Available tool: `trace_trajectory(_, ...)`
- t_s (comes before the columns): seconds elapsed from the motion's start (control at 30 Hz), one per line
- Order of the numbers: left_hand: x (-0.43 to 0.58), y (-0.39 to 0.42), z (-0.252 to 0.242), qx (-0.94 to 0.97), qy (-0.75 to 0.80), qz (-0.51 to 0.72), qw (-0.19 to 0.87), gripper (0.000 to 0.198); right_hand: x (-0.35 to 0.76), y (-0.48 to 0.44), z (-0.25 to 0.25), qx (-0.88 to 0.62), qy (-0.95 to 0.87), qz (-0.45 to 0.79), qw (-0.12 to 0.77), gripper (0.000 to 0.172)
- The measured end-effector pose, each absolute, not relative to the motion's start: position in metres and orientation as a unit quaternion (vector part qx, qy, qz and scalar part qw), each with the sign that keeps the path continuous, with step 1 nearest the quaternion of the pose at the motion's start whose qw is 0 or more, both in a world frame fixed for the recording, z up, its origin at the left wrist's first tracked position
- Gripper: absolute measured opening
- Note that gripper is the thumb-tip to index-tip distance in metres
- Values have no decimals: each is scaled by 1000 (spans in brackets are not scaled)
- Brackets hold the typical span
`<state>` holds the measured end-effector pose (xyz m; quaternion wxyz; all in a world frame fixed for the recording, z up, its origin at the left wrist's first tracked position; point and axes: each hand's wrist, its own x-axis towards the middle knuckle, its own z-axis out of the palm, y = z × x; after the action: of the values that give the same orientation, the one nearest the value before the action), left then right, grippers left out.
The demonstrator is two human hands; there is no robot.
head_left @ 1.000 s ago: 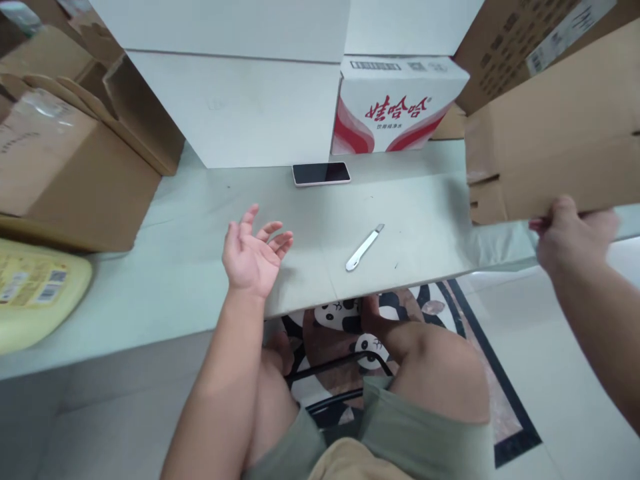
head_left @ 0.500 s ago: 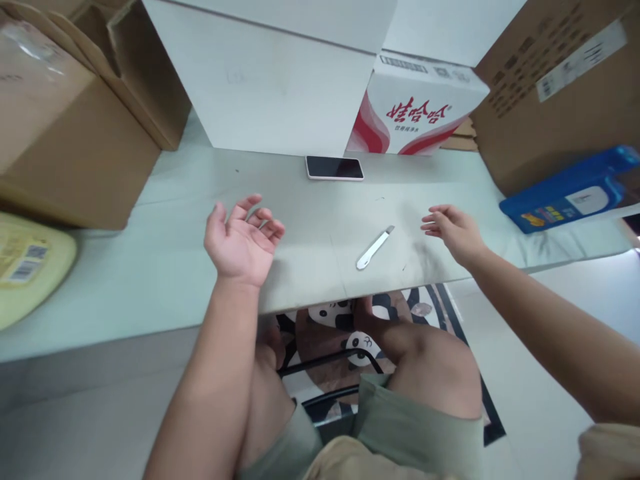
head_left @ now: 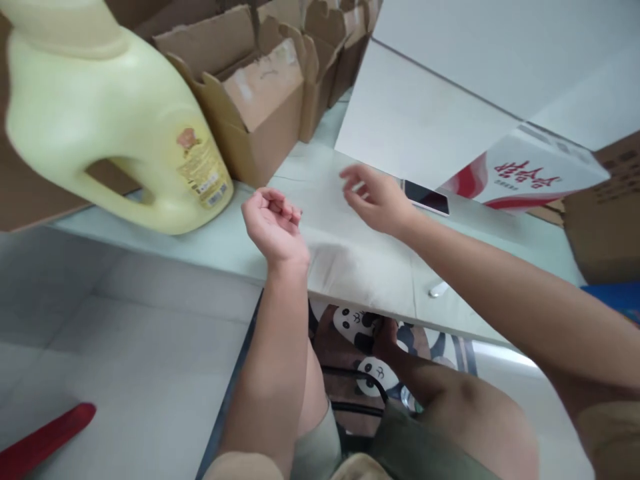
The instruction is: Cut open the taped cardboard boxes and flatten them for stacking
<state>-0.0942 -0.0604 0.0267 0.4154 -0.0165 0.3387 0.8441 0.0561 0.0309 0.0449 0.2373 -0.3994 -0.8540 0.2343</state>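
My left hand (head_left: 277, 225) is raised palm up above the table edge, its fingers loosely curled and apart, with nothing in it. To its left stands a large pale yellow jug (head_left: 165, 107) with a handle and a printed label. My right hand (head_left: 375, 197) hovers over the table (head_left: 345, 260), fingers bent but apart, holding nothing. Just beyond its wrist lies a phone (head_left: 427, 197), screen up, partly covered by my arm. Under my right forearm one white end of a utility knife (head_left: 439, 289) shows; the rest is hidden.
Open cardboard boxes (head_left: 275, 93) line the back left. A large white box (head_left: 395, 113) and a red-and-white carton (head_left: 530, 170) stand behind the phone. At the right edge sit a brown carton (head_left: 600, 233) and something blue (head_left: 615, 298). A red object (head_left: 47, 440) is at lower left.
The view has swung left, bringing the whole yellow jug and more boxes in. My right hand has moved left across the table, nearer my left hand, and its arm now covers most of the knife.
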Motion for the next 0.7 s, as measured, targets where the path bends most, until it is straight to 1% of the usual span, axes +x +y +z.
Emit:
trace_trajectory(0.13, -100, -55, 32, -11, 347, 856, 382, 54, -53, 55, 79, -339, -909, 110, 216, 75)
trace_trajectory(0.17, -100, -53, 32, -8, 352, 856, 377, 54, -73, 61, 89, -320, -922, 84, 200, 84)
trace_trajectory(0.2, -101, -50, 29, -2, 358, 856, 372, 55, -90, 67, 97, -303, -935, 62, 177, 86)
trace_trajectory(0.23, -103, -47, 26, 6, 364, 857, 366, 54, -103, 73, 103, -298, -944, 36, 140, 85)
trace_trajectory(0.27, -104, -44, 22, 20, 370, 856, 362, 52, -111, 77, 107, -298, -948, 14, 113, 80)
trace_trajectory(0.3, -107, -42, 17, 37, 379, 854, 355, 49, -114, 81, 109, -300, -949, 1, 99, 69)
trace_trajectory(0.33, -109, -40, 13, 54, 393, 851, 345, 45, -111, 83, 107, -301, -948, -3, 102, 54)
trace_trajectory(0.37, -112, -39, 9, 70, 412, 849, 323, 41, -104, 84, 103, -298, -946, 4, 126, 39)
trace_trajectory(0.4, -114, -39, 7, 85, 434, 851, 283, 39, -92, 85, 97, -288, -943, 23, 164, 29)
trace_trajectory(0.43, -115, -40, 6, 97, 455, 856, 225, 37, -76, 84, 90, -274, -940, 47, 199, 23)
trace_trajectory(0.47, -116, -42, 7, 105, 468, 864, 154, 36, -57, 82, 83, -272, -932, 68, 230, 21)
trace_trajectory(0.53, -115, -49, 12, 116, 456, 882, 17, 30, -14, 77, 70, -277, -921, 103, 253, 14)
trace_trajectory(0.57, -115, -52, 14, 118, 442, 889, -28, 27, 8, 72, 65, -281, -917, 113, 261, 20)
trace_trajectory(0.6, -114, -56, 16, 122, 431, 893, -42, 23, 31, 66, 61, -284, -912, 117, 272, 31)
trace_trajectory(0.67, -114, -59, 14, 122, 438, 891, -8, 16, 72, 48, 55, -274, -901, 114, 315, 54)
trace_trajectory(0.7, -115, -58, 11, 124, 450, 884, 38, 15, 92, 35, 54, -258, -894, 108, 350, 60)
